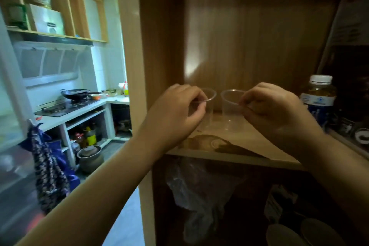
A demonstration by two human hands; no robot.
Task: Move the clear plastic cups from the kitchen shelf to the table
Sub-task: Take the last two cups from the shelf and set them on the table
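Both my arms reach into the wooden shelf [249, 146]. My left hand [175, 110] pinches the near rim of the left clear cup [209, 104]; my right hand [275, 110] pinches the right cup [229, 106], both cups standing upright on the shelf board.

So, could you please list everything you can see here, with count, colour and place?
clear plastic cups: two, transparent, upright on the shelf, one pinched at the rim by each hand
wooden shelf: one, brown, centre
bottle: one, white cap, blue label, right of the cups
plastic bag: one, clear, compartment below
wok: one, black, on the stove at left
range hood: one, white, above the stove
patterned cloth: one, blue, hanging at left
hands: left hand, right hand, bare, at the cup rims
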